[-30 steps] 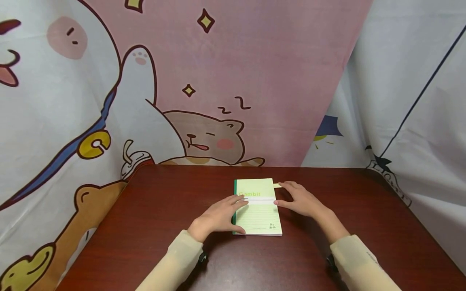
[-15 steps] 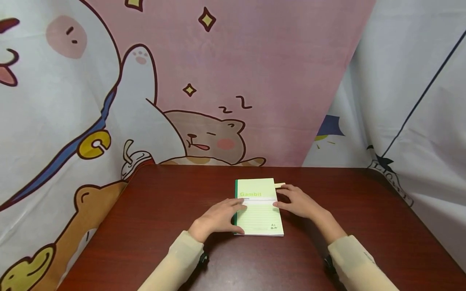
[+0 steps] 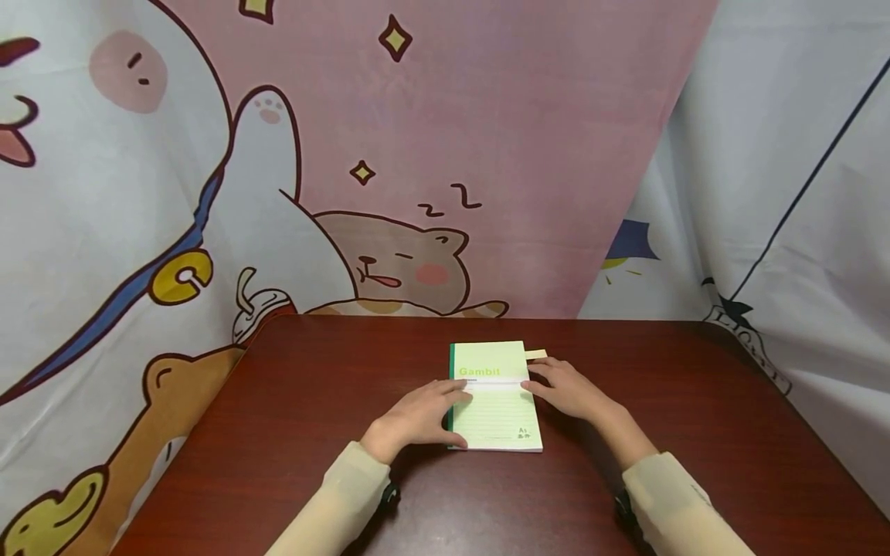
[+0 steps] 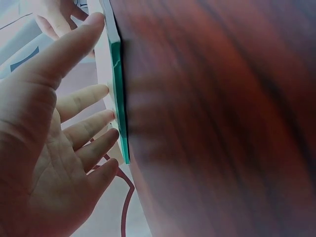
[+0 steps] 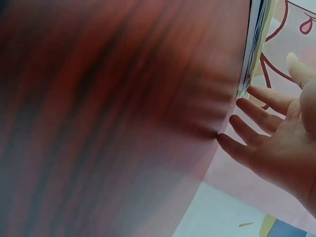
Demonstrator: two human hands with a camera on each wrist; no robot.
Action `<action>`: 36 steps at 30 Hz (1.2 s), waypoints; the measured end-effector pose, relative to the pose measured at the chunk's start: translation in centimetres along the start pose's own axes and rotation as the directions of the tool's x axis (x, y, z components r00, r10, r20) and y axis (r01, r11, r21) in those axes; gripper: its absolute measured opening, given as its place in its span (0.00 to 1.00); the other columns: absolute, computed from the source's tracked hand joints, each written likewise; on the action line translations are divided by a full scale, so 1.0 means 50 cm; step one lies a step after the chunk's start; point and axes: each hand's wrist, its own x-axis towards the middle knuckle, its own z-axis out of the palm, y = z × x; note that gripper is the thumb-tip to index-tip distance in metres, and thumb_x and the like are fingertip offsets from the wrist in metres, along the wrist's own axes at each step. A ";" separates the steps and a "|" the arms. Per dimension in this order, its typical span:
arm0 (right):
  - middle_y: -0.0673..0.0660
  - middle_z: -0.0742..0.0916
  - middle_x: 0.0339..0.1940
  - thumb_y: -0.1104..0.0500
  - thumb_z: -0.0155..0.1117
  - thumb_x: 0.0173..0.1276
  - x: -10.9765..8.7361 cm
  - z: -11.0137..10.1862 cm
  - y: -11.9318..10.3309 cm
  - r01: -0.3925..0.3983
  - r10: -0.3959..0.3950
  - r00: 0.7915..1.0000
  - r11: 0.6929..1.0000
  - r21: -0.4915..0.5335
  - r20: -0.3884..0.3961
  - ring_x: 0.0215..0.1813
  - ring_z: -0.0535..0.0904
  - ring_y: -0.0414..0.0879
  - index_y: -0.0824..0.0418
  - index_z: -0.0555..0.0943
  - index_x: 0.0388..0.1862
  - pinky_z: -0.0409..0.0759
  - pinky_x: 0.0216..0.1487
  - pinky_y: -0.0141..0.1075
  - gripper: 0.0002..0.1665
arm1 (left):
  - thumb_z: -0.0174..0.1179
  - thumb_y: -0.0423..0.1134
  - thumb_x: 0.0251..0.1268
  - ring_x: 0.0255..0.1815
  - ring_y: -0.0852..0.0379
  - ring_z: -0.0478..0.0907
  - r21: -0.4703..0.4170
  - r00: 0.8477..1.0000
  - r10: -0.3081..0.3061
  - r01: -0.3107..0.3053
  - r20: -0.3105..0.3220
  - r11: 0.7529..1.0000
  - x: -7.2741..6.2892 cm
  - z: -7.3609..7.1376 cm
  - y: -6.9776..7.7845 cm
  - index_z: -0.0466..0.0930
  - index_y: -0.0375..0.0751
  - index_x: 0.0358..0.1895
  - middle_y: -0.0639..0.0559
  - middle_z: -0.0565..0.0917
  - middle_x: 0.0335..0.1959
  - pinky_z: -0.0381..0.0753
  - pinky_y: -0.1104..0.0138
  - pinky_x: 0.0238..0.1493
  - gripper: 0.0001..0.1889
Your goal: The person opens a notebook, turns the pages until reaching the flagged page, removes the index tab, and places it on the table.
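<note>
Notebook [image 3: 495, 417]: one, on counter [image 3: 313, 371]
Tab [image 3: 536, 354]: one, far right
Left hand [image 3: 417, 413]: spread, touching left side, ungripped
Right hand [image 3: 573, 390]: loosely spread at right edge, ungripped

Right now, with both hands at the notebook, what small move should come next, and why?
I would probably draw the right hand gently back, with the left hand steadying the notebook. It lies closed; the pale strip sticks out past its right edge, close by the right hand, so pushing inward might disturb it.
</note>
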 end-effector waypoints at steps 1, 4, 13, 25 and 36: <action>0.72 0.74 0.69 0.43 0.55 0.76 0.000 0.000 -0.001 0.004 -0.004 1.000 1.000 -0.003 -0.002 0.71 0.65 0.73 0.68 0.74 0.67 0.66 0.67 0.65 0.34 | 0.71 0.63 0.52 0.77 0.52 0.64 0.001 1.000 0.001 -0.001 -0.001 1.000 0.000 0.000 0.000 0.71 0.52 0.71 0.52 0.65 0.77 0.67 0.58 0.73 0.42; 0.72 0.73 0.70 0.45 0.55 0.76 -0.002 0.001 0.000 -0.009 0.009 1.000 1.000 0.013 -0.005 0.72 0.64 0.73 0.67 0.74 0.68 0.65 0.68 0.65 0.33 | 0.71 0.63 0.52 0.77 0.51 0.64 0.003 1.000 0.001 -0.001 -0.001 1.000 -0.001 0.001 0.001 0.71 0.52 0.71 0.52 0.65 0.77 0.67 0.58 0.73 0.42; 0.70 0.79 0.64 0.52 0.63 0.72 -0.002 -0.001 0.004 0.048 -0.042 0.993 0.997 0.053 -0.106 0.67 0.72 0.68 0.70 0.76 0.64 0.70 0.65 0.62 0.29 | 0.71 0.63 0.52 0.76 0.52 0.64 0.010 1.000 0.010 -0.009 -0.010 1.000 -0.001 -0.003 0.003 0.72 0.52 0.70 0.52 0.65 0.77 0.67 0.58 0.73 0.41; 0.64 0.86 0.56 0.61 0.69 0.66 0.002 0.001 0.003 0.075 -0.021 0.980 0.960 0.268 -0.200 0.60 0.82 0.60 0.67 0.76 0.64 0.76 0.61 0.56 0.28 | 0.69 0.63 0.56 0.77 0.54 0.64 0.006 1.000 -0.008 0.008 -0.007 1.000 -0.002 -0.019 0.010 0.72 0.52 0.71 0.53 0.67 0.76 0.68 0.58 0.73 0.40; 0.68 0.86 0.54 0.61 0.68 0.68 0.006 -0.002 -0.003 0.109 -0.012 0.978 0.881 0.460 -0.209 0.56 0.84 0.60 0.69 0.72 0.67 0.83 0.53 0.41 0.31 | 0.66 0.63 0.58 0.77 0.54 0.63 -0.036 1.000 -0.010 0.010 -0.008 0.999 0.004 -0.015 0.017 0.69 0.53 0.72 0.54 0.64 0.78 0.70 0.57 0.71 0.39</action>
